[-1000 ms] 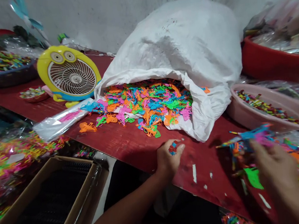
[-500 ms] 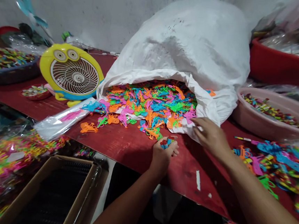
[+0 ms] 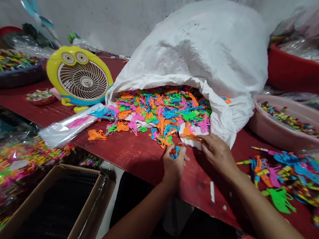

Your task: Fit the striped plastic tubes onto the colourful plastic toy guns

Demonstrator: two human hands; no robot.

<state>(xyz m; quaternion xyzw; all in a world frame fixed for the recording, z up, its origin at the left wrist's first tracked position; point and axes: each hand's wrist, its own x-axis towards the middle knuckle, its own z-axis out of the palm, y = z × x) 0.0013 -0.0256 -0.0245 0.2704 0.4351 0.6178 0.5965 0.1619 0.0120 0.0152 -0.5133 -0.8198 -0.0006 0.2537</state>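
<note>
My left hand (image 3: 172, 167) is wrapped round a small bundle of short tubes (image 3: 175, 151) with red and blue ends pointing up. To its right, my right hand (image 3: 217, 153) pinches the near end of a flat orange plastic piece (image 3: 189, 131) at the lip of the sack. A big white sack (image 3: 214, 44) lies on its side with its mouth towards me. Bright plastic pieces (image 3: 163, 104) in orange, pink, blue and green fill the mouth and spill onto the red table (image 3: 117, 153).
A yellow fan (image 3: 86, 81) stands left of the sack, by a clear plastic bag (image 3: 57, 134). At right are a pink basin (image 3: 260, 125) of tubes and a pile of pieces with tubes (image 3: 301, 174). An open carton (image 3: 81, 212) sits below the table edge at lower left.
My right hand has moved left along the sack's lip and taken hold of the orange piece. My left hand stays nearly in place, still round the tubes.
</note>
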